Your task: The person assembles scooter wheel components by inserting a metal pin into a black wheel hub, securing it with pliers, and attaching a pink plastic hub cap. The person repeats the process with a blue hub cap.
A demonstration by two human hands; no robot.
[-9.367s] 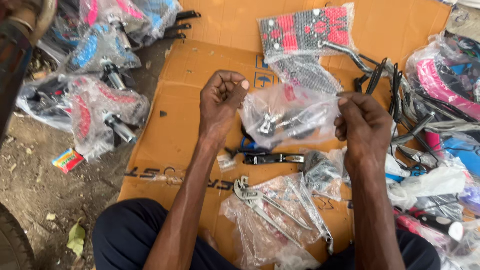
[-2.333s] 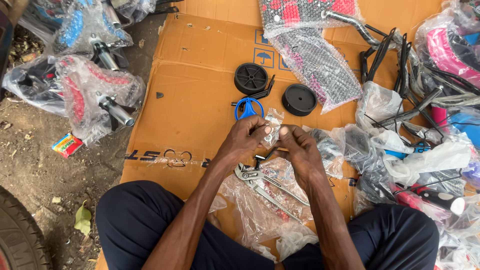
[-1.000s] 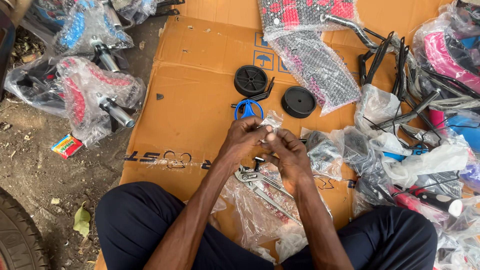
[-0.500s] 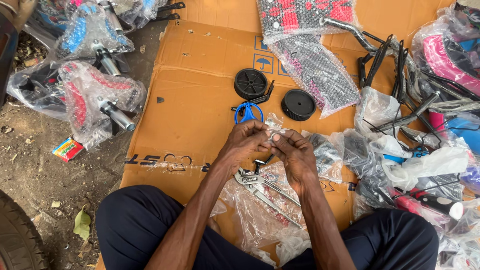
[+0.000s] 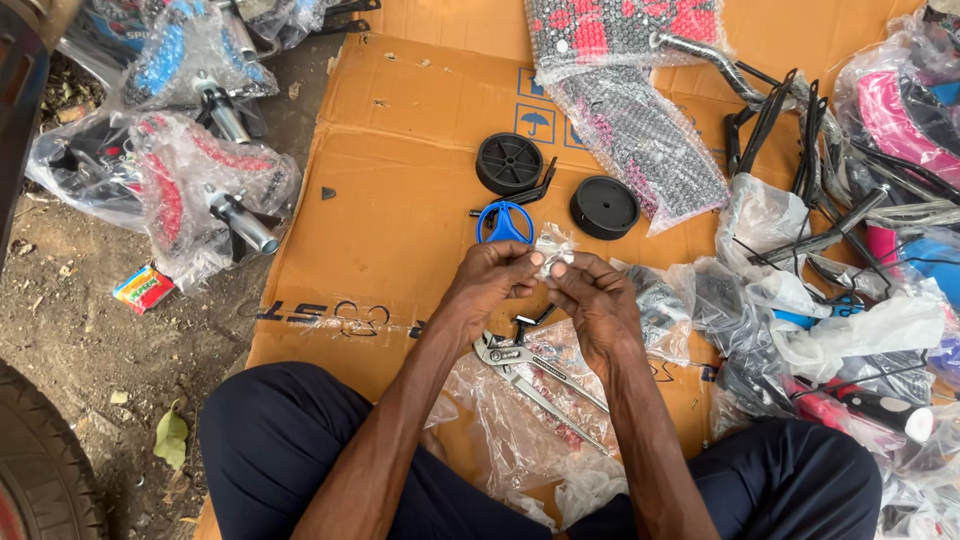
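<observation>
My left hand and my right hand meet in front of me, both pinching a small clear plastic packet with little parts inside. Just below the hands lie grey pliers on crumpled clear plastic bags. Beyond the hands sit blue-handled scissors and two small black wheels: the left black wheel and the right black wheel, all on a sheet of brown cardboard.
Bubble-wrapped bicycle parts lie at the top. Wrapped saddles and frame pieces sit left on the dirt. Black metal rods and bagged pink and blue parts crowd the right. A tyre shows at the bottom left.
Over the earlier frames the big bag of parts left my hands and the two wheels and scissors appeared on the cardboard. In the last second my hands stay together on the small packet.
</observation>
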